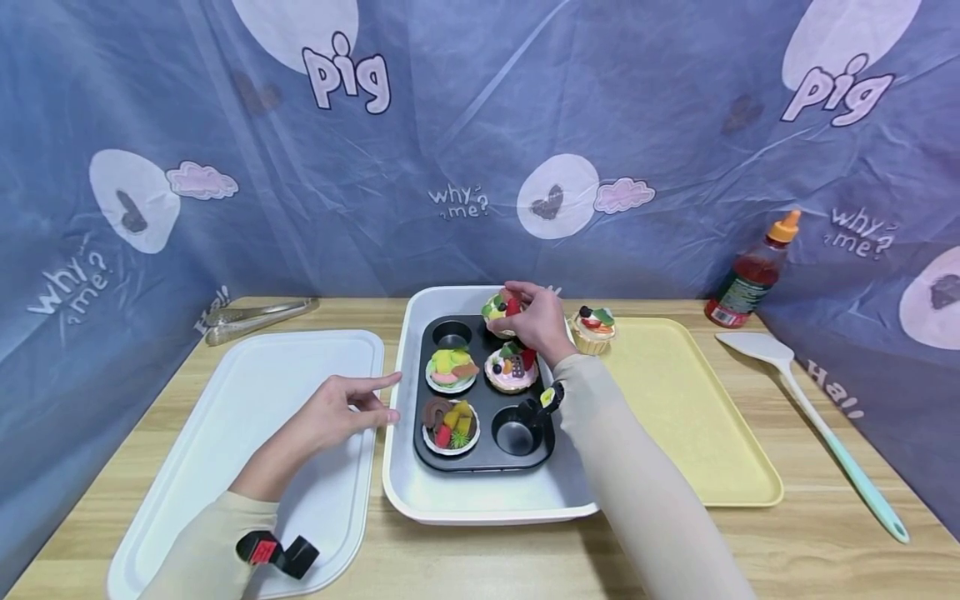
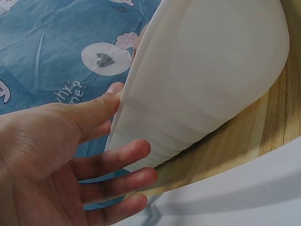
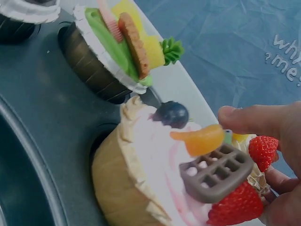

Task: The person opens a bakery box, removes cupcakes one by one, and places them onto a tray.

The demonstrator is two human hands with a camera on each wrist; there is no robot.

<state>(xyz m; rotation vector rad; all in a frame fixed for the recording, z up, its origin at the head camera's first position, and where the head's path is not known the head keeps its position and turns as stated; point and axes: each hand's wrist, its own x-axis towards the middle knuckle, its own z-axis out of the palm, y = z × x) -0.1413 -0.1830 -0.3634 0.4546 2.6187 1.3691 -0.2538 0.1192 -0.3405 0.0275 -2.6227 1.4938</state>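
Note:
A black muffin tin (image 1: 486, 421) lies inside a white tub (image 1: 487, 497). At its back right, my right hand (image 1: 542, 321) grips a toy cupcake (image 1: 497, 307) topped with fruit and a strawberry; whether the cupcake's base sits in the well is hidden. Just in front stands a pink-cream cupcake (image 3: 155, 174) with a blueberry, an orange segment and a waffle piece. In the left column are a green-topped cupcake (image 1: 451, 367) and a chocolate cupcake (image 1: 452, 427). My left hand (image 1: 333, 410) touches the tub's left rim, fingers extended, as the left wrist view (image 2: 70, 155) also shows.
A white tray (image 1: 300, 500) lies at left, metal tongs (image 1: 258, 318) behind it. Right of the tub are a cupcake (image 1: 593, 330) and a yellow tray (image 1: 690, 417). Farther right are a sauce bottle (image 1: 746, 283) and a spatula (image 1: 813, 417). A blue printed curtain (image 1: 465, 125) hangs behind.

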